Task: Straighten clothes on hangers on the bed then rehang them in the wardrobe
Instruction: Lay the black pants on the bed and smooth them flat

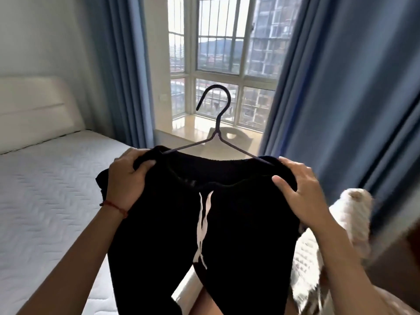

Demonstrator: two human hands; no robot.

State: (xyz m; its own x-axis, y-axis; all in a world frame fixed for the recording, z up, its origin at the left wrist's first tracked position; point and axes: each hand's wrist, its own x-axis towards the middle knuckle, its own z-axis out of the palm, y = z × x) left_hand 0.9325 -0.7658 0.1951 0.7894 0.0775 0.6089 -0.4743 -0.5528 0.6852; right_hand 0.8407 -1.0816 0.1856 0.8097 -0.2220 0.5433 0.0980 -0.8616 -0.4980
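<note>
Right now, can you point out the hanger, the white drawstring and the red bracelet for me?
hanger (217, 123): head view, on its dark neck below the hook.
white drawstring (201, 226): head view, on the cords hanging down the black garment.
red bracelet (114, 208): head view, on the cord round the left wrist.

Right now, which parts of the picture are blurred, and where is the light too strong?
Head view: the white fluffy thing at the lower right is smeared by motion; the window is overbright, its sill glaring; the black garment loses detail in backlight; the curtains bend from wide-angle distortion.
</note>
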